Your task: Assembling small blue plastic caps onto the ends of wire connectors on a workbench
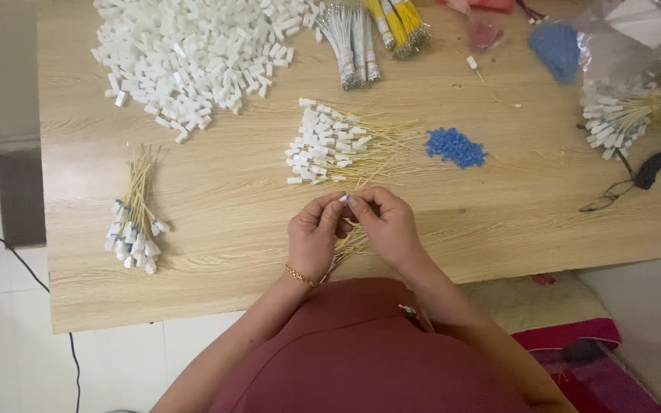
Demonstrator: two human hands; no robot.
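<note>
Over the wooden table (pixel 216 191), left hand (pixel 314 235) and right hand (pixel 389 226), both grips pinching thin yellow white-capped wires (pixel 348 243).

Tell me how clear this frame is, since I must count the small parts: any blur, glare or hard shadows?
Head view: light is soft and even, with no hard shadows on the wooden table; no glare except faint shine on the plastic bag; white caps and blue bits merge into heaps; the hands look slightly soft.
</note>
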